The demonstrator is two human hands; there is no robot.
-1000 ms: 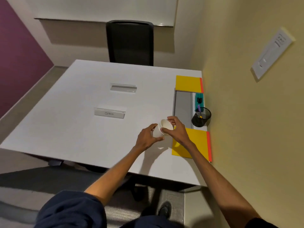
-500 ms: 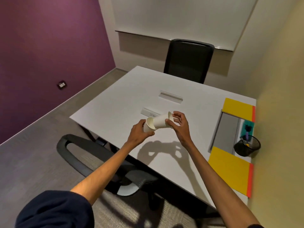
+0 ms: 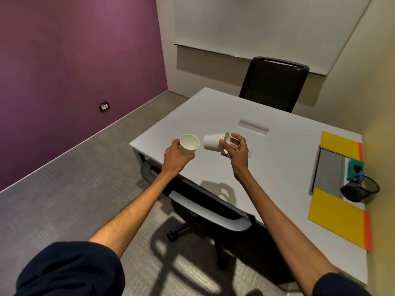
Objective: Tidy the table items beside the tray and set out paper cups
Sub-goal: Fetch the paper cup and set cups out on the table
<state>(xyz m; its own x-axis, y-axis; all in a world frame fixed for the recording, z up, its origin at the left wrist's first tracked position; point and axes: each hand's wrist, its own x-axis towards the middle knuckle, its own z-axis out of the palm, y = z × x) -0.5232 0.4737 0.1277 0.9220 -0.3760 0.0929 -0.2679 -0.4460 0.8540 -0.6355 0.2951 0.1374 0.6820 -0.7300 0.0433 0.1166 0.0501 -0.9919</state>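
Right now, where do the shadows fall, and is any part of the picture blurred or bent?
Head view: the right hand and its tilted paper cup cast a soft shadow on the white table, nearer the person. Head view: the near yellow folder smears slightly; wall edges lean, a wide-angle effect.

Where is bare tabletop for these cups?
Bare: the white table between the right hand and the grey tray; also its far part left of the clear acrylic holder. Crowded: the right edge, with yellow folders and black mesh pot.
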